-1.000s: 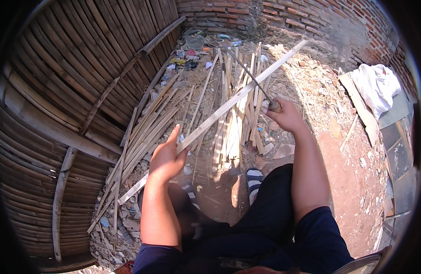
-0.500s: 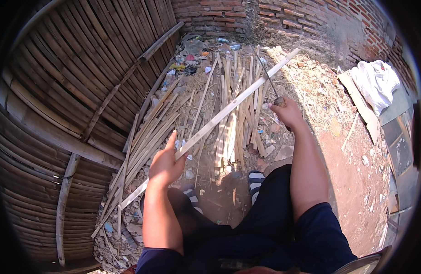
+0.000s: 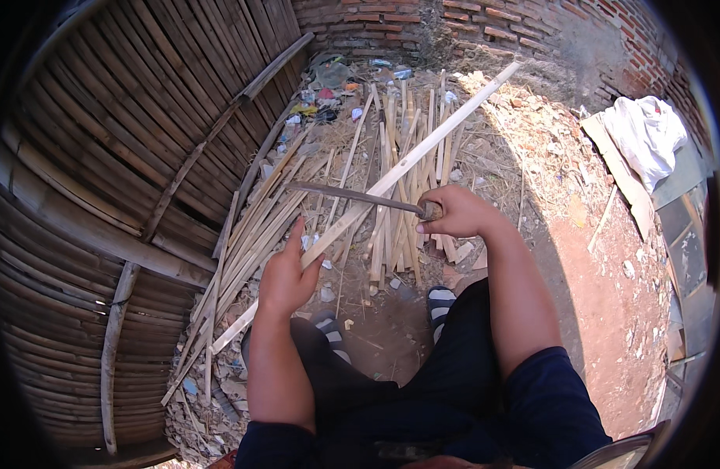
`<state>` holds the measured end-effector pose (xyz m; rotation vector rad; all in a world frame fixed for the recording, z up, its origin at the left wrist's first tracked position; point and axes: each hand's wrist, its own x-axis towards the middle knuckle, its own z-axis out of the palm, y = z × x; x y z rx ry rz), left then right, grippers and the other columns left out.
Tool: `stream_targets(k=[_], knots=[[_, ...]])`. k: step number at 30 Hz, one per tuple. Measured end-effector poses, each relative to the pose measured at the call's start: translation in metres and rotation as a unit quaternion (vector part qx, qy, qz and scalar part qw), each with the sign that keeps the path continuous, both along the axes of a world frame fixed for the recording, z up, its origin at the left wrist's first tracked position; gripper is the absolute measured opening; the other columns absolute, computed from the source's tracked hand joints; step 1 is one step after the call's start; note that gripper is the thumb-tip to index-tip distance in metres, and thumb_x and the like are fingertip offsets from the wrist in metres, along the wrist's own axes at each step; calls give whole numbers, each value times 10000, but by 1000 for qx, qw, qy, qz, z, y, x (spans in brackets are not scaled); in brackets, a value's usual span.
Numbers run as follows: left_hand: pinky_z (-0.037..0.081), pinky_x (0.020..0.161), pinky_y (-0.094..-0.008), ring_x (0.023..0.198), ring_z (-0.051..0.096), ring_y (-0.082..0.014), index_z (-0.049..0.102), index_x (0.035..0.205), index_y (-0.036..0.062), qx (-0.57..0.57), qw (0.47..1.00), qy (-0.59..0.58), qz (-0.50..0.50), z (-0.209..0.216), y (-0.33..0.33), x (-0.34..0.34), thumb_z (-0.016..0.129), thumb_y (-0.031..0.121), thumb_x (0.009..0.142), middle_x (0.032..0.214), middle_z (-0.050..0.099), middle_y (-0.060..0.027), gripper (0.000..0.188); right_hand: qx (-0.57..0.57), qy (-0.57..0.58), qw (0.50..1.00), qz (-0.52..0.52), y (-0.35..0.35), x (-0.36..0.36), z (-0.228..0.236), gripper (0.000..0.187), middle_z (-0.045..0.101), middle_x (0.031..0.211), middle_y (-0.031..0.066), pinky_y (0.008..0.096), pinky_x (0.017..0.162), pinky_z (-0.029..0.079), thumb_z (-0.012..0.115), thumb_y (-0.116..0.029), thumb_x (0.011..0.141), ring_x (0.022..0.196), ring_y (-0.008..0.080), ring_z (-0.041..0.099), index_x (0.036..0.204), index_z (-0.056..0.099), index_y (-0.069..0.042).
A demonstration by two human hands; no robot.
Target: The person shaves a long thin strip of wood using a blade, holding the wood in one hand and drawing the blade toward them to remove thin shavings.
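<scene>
A long pale bamboo strip (image 3: 426,146) slants from the lower left up to the far right in front of me. My left hand (image 3: 285,281) is wrapped round its lower part, the index finger stretched out along it. In my right hand (image 3: 457,211) is the handle of a machete (image 3: 352,195), gripped in closed fingers. Its dark blade points left and crosses the strip's middle; whether it touches the strip or cuts into it I cannot tell.
Many loose strips (image 3: 274,199) lie in piles on the littered ground beyond my sandalled feet. A bamboo-slat wall (image 3: 125,117) rises on the left, a brick wall (image 3: 360,27) at the back. White cloth (image 3: 645,141) lies on boards at the right.
The machete has swung from pointing up and away to lying across the strip, pointing left. My right hand has moved left and slightly nearer. The strip's far end has risen slightly.
</scene>
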<state>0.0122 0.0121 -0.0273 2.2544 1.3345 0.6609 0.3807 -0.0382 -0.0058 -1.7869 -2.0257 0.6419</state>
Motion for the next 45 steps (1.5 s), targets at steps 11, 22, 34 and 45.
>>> stream_targets(k=[11, 22, 34, 45], knots=[[557, 702, -417, 741, 743, -385, 434, 1642, 80, -9, 1000, 2, 7, 3, 1, 8, 776, 199, 934, 808, 728, -225, 795, 19, 36, 980, -192, -18, 33, 6, 476, 754, 993, 219, 479, 891, 558, 844, -397, 878, 985, 390, 737, 1170, 747, -34], [553, 697, -408, 725, 742, -379, 435, 1633, 42, 3, 1000, -23, -4, -1, 3, -3, 772, 209, 942, 782, 720, -227, 787, -9, 63, 991, -121, -4, 28, 3, 447, 751, 1036, 210, 458, 899, 563, 849, -373, 876, 986, 369, 737, 1162, 747, -44], [548, 695, -433, 723, 728, -387, 427, 1644, 69, 0, 1000, 12, 7, -2, 1, 8, 772, 215, 941, 775, 711, -198, 797, -55, -36, 998, -22, -18, -6, 16, 526, 752, 1010, 229, 482, 903, 558, 860, -383, 853, 1001, 390, 735, 1206, 734, -15], [556, 704, -447, 724, 733, -403, 414, 1653, 84, 2, 999, 39, 25, 2, 4, 0, 781, 238, 937, 785, 721, -223, 820, 19, 75, 960, -268, -10, 61, -4, 532, 756, 1145, 226, 461, 954, 559, 852, -359, 894, 1080, 362, 736, 1263, 719, 1]])
